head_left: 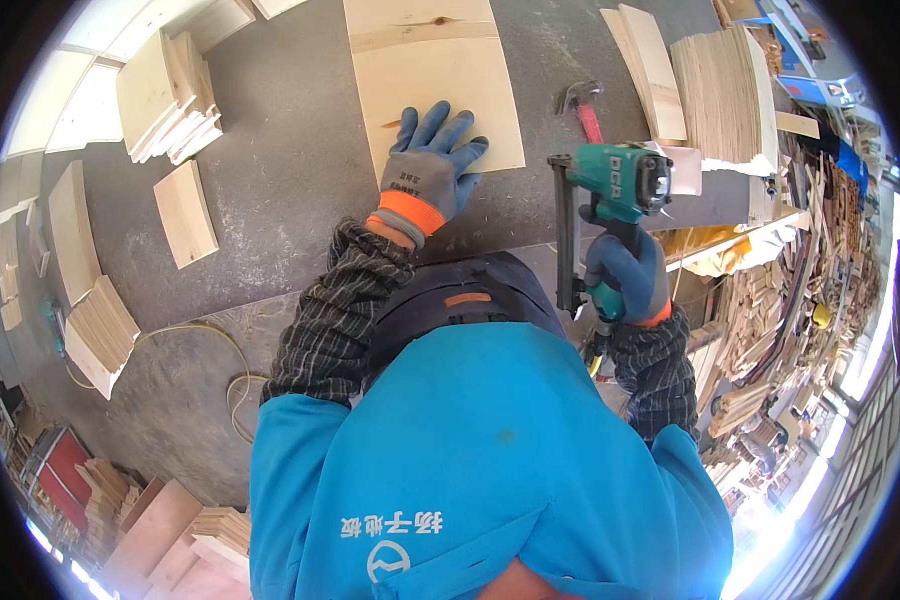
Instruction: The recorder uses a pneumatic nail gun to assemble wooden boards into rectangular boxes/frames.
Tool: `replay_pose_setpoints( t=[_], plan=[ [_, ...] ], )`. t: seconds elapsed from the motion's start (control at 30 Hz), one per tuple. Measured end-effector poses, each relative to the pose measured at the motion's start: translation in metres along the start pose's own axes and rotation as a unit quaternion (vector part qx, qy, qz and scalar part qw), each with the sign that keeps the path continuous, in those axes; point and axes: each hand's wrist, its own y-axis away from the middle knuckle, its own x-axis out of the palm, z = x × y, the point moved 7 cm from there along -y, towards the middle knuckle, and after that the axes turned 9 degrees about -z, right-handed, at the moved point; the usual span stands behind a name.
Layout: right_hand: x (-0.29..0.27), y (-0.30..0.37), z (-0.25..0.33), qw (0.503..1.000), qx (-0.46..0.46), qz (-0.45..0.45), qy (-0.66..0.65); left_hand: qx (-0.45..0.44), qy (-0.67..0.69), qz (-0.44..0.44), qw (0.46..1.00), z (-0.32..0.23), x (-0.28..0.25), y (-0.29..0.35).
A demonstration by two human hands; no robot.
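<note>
A light wooden board with a dark knot at its far end lies flat on the grey tabletop. My left hand, in a grey-blue glove with an orange cuff, rests with spread fingers on the board's near edge. To the right, my right hand is wrapped around the handle of a green and black nail gun. The nail gun is held above the near edge of the table, apart from the board. Beyond it lies a hammer with a red handle.
Stacks of thin boards stand at the far right, with another stack at the far left. A single small board lies left of my arm. A yellow hose loops across the floor. Wood scraps are piled on the right.
</note>
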Motion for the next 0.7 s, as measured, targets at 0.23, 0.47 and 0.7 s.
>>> replay_pose_setpoints(
  t=[0.23,0.47,0.7],
  plan=[
    [-0.019,0.013,-0.011,0.999,-0.017,-0.027,-0.002,-0.035,-0.026,0.009,0.999,0.019,-0.051,0.028],
    [-0.010,0.016,-0.009,1.000,-0.005,-0.008,0.018,-0.205,0.203,-0.051,0.956,0.067,-0.048,0.074],
    [0.018,0.016,0.008,1.000,-0.010,0.021,0.021,-0.203,0.174,-0.084,0.960,0.035,-0.015,0.068]
  ],
)
